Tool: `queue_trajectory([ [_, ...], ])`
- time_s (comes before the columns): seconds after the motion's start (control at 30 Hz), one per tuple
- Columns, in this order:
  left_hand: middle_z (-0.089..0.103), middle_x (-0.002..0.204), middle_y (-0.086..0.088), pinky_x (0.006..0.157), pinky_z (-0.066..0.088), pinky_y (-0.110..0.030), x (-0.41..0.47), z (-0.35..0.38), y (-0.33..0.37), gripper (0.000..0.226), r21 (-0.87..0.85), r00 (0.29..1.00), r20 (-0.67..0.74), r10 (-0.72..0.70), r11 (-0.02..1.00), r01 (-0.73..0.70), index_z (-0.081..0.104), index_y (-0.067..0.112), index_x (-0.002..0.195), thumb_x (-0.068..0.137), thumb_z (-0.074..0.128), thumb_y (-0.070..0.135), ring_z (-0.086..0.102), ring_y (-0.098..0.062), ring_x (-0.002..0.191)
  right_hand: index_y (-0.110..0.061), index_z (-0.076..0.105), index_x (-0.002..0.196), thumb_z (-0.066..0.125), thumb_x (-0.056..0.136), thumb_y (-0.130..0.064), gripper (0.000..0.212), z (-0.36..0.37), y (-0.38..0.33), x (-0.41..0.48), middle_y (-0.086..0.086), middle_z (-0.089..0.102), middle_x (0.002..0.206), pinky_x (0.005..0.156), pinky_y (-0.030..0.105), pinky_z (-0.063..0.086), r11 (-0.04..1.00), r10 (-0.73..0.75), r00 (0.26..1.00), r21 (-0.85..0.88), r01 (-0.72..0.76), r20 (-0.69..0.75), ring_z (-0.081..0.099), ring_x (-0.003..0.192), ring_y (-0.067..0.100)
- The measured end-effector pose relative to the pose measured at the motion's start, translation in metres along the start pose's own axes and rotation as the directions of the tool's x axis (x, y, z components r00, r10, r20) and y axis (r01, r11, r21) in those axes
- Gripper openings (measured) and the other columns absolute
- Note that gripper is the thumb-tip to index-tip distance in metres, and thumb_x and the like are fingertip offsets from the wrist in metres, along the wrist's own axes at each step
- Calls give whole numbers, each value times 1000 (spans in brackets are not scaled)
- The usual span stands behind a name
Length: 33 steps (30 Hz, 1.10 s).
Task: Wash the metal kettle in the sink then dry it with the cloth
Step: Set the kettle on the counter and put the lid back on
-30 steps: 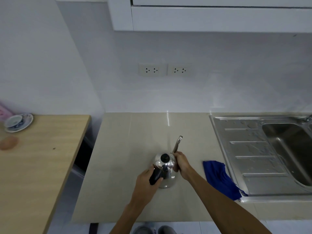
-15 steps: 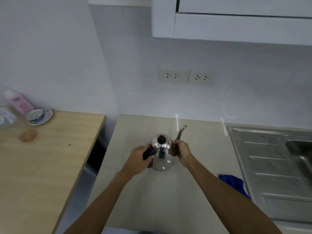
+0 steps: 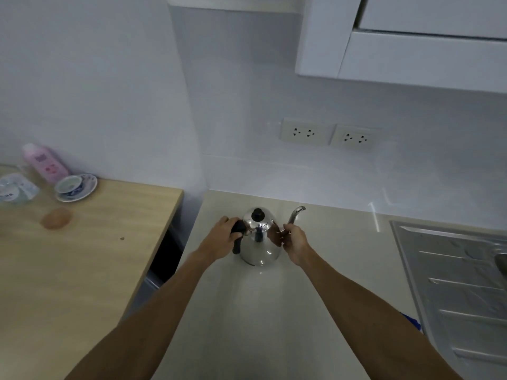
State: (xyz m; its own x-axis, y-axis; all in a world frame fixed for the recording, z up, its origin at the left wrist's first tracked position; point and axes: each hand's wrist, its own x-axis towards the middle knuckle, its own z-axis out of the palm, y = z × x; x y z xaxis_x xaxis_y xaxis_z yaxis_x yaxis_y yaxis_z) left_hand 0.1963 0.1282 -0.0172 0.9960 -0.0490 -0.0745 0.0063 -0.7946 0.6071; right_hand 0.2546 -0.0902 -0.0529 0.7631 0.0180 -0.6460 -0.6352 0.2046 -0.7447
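Both hands grip the kettle [image 3: 260, 244] on the bench [image 3: 260, 311]: left hand [image 3: 222, 238] round its handle [image 3: 237, 229], right hand [image 3: 295, 242] pinching the spout [image 3: 295, 215], now swivelled toward the sink [image 3: 452, 283]; washing hasn't started.

The scene is shown through a single wide-angle view, worn at the person's head. It is aimed forward and down across the countertop [image 3: 329, 297] toward the white wall [image 3: 247, 119] and its sockets [image 3: 304, 132]. The left forearm [image 3: 153, 311] and right forearm [image 3: 370, 311] are seen entering from the bottom edge. The kettle [image 3: 260, 242] is framed near the centre, at arm's reach. A wooden table [image 3: 82, 270] is taken in at the left, the sink drainboard [image 3: 452, 283] at the right edge and a cabinet [image 3: 411, 56] overhead. The frame is rolled slightly, so the countertop's back edge slopes down to the right.
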Motion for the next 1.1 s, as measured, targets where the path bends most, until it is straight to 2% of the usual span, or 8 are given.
queue_trajectory([
  [0.17,46,107,-10,88,39,-30,12,3,-2,31,28,999,43,-4,1000,2,55,7,126,95,56,11,48,-24,95,-11,53,78,48,95,-15,18,-5,6,8,3,49,71,60,27,34,1000,21,999,23,-20,-26,45,59,14],
  [0.4,49,113,-13,94,48,-46,18,7,2,30,81,997,82,-5,997,-2,55,10,126,96,55,13,54,-31,102,-12,57,81,51,93,-18,15,-17,13,15,4,52,76,71,28,38,997,55,998,46,-54,-22,51,71,18],
  [0.63,49,119,-11,95,49,-48,19,10,7,34,104,997,72,-31,994,24,53,11,130,96,55,15,52,-30,109,-13,58,88,53,93,-24,13,-21,16,18,6,55,90,84,33,40,996,81,997,24,-82,16,53,89,22],
  [0.7,49,126,-11,100,47,-45,17,10,13,42,87,999,30,-40,996,38,49,11,136,96,57,20,49,-28,119,-12,61,97,54,94,-30,19,-24,16,18,6,57,97,90,35,43,995,82,997,-53,-81,10,51,91,22],
  [0.9,47,140,-4,106,41,-39,14,8,49,58,24,997,-66,33,999,-32,44,13,142,92,62,35,43,-22,133,-12,60,111,54,92,-44,37,-44,6,-3,6,54,102,85,38,46,928,-13,999,-373,-2,-40,51,91,21],
  [0.97,47,140,-2,106,40,-36,15,10,64,59,20,994,-91,62,998,-60,44,14,142,91,63,37,43,-20,133,-12,56,124,54,91,-48,48,-61,2,-11,11,57,118,90,38,46,845,-79,996,-532,49,-34,55,103,24],
  [1.03,47,141,-3,106,38,-34,14,13,78,60,37,991,-105,78,997,-75,44,13,143,91,64,37,42,-20,134,-12,44,141,53,92,-50,62,-84,1,-20,13,51,140,104,35,39,714,-137,991,-694,97,-2,50,127,29],
  [1.1,46,143,-5,109,37,-36,12,16,88,61,45,994,-98,52,998,-48,43,12,144,91,64,34,40,-22,137,-12,37,147,54,92,-52,70,-110,2,-30,15,47,146,106,32,36,603,-151,988,-787,128,44,46,134,31],
])
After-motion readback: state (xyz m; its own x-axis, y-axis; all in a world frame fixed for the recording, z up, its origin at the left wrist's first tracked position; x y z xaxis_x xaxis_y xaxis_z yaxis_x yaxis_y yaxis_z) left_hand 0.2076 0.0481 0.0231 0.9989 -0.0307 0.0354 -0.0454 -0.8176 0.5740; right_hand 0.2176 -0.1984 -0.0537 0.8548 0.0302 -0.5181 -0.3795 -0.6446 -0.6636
